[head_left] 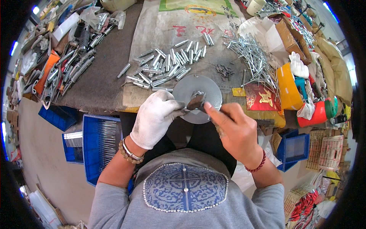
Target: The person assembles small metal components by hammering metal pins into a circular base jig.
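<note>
In front of me is a round grey metal disc [187, 87] at the table's near edge. My left hand [154, 118], in a white glove, is closed in a pinch at the disc's left side; the small piece between its fingertips is mostly hidden. My bare right hand [236, 129] is wrapped round the handle of a hammer, whose dark head [196, 101] is over the disc, close to the left fingertips. Just beyond lies a loose pile of short shiny metal tubes [167, 63]. Small dark pins [225, 71] lie to the right of the tubes.
Long thin metal rods [253, 57] are heaped at the right, near a red envelope [263, 97] and a yellow container [288, 87]. Tools and sockets [82, 49] crowd the left. A blue crate [89, 152] of rods stands below the table's left edge.
</note>
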`<action>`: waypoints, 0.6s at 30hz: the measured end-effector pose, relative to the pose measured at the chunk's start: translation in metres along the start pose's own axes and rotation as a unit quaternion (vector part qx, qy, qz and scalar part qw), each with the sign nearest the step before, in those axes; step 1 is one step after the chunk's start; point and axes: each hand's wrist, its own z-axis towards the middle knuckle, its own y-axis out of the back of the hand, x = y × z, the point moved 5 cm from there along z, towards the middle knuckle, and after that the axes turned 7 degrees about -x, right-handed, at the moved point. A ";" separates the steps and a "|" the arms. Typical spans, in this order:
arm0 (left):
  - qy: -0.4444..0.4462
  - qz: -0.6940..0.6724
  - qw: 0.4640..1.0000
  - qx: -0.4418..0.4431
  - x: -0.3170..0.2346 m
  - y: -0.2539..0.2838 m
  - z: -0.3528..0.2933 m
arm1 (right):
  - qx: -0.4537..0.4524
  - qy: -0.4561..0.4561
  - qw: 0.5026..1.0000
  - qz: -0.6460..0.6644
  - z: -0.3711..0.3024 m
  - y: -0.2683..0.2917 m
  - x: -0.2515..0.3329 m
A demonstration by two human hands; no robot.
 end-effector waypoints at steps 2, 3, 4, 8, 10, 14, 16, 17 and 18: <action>-0.003 -0.009 1.000 -0.002 0.000 0.001 0.000 | -0.004 -0.040 0.999 0.009 0.007 0.001 -0.006; -0.006 -0.019 1.000 -0.003 0.000 0.002 0.000 | -0.008 -0.081 0.996 0.017 0.010 0.002 -0.012; -0.006 -0.018 1.000 -0.003 0.000 0.002 0.000 | -0.008 -0.081 0.996 0.019 0.011 0.001 -0.016; -0.014 -0.019 1.000 -0.009 0.000 0.002 0.000 | 0.018 -0.014 0.993 -0.119 0.012 -0.003 -0.018; -0.009 -0.013 1.000 -0.007 0.001 0.002 -0.002 | 0.064 -0.045 0.992 -0.098 0.006 -0.005 -0.005; 0.001 -0.016 0.999 -0.033 0.001 0.004 -0.007 | 0.118 -0.129 0.984 -0.030 -0.010 -0.016 0.008; -0.004 -0.007 0.999 -0.042 -0.003 0.003 -0.010 | 0.117 -0.142 0.983 0.003 -0.014 -0.017 0.011; -0.007 0.001 0.996 -0.093 -0.007 0.005 -0.014 | 0.124 -0.186 0.970 0.094 -0.020 -0.022 0.009; -0.009 0.009 0.990 -0.143 -0.011 0.007 -0.020 | 0.130 -0.229 0.947 0.183 -0.024 -0.027 0.007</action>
